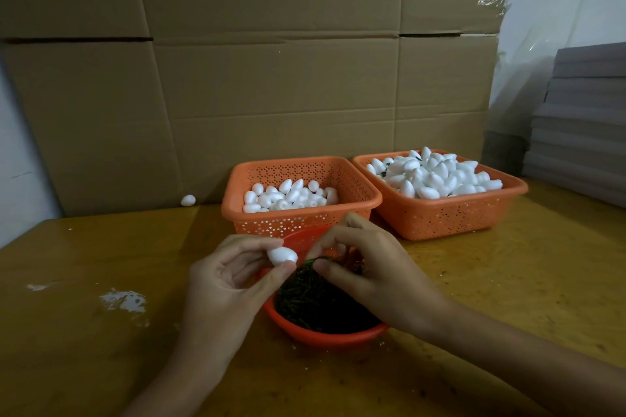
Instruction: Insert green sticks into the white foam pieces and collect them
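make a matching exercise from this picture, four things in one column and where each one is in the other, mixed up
Things
1. lone foam piece
2. held foam piece
3. green stick
4. red bowl

Places
a. pinched in the right hand
b. on the table below both hands, nearest the person
c. pinched in the left hand
d. by the cardboard, left of the left basket

Pairs: 1-d, 2-c, 3-a, 4-b
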Motion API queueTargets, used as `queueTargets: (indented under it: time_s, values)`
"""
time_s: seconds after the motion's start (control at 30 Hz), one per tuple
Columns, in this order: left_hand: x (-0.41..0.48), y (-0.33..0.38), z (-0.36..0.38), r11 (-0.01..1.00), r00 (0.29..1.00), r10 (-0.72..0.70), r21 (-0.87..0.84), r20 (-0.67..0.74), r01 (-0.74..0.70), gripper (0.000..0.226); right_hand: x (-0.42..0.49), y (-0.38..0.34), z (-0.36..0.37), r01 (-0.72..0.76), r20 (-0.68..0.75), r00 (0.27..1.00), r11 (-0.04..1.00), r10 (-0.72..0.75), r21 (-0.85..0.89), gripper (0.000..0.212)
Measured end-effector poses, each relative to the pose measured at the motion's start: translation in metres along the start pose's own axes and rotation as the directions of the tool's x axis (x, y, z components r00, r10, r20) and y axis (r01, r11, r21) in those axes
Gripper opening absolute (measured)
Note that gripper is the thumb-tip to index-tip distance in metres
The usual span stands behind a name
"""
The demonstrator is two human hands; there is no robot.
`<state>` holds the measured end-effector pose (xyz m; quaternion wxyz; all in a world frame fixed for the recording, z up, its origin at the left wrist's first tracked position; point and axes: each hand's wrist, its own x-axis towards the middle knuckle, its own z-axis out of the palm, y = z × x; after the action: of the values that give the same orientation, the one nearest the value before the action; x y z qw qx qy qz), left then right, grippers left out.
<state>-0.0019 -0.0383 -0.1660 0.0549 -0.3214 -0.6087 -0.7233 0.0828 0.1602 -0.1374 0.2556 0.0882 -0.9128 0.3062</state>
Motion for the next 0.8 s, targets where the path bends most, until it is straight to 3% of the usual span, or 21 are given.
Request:
queueTargets:
  time_s: [0.33, 0.57, 0.8]
  values:
    - [-0.0008, -0.0004, -0.0014, 0.999, 0.999, 0.013, 0.035, -0.030, -0.012, 0.027, 0.0017, 0.0001, -0.0016, -0.023, 0.074, 0.997, 0.939, -0.002, 0.343, 0.009]
    - [0.0014, 0.0011, -0.0040, 0.998, 1.000, 0.026, 0.051, -0.004, -0.026, 0.023, 0.0004, 0.0065, -0.0001, 0.024, -0.017, 1.000, 0.951, -0.019, 0.310, 0.009]
    - [0.0007, -0.0023, -0.0037, 0.995, 0.997, 0.074, 0.067, -0.006, -0.073, 0.022, -0.0005, 0.0076, 0.0002, -0.001, 0.008, 1.000, 0.942, -0.002, 0.336, 0.008]
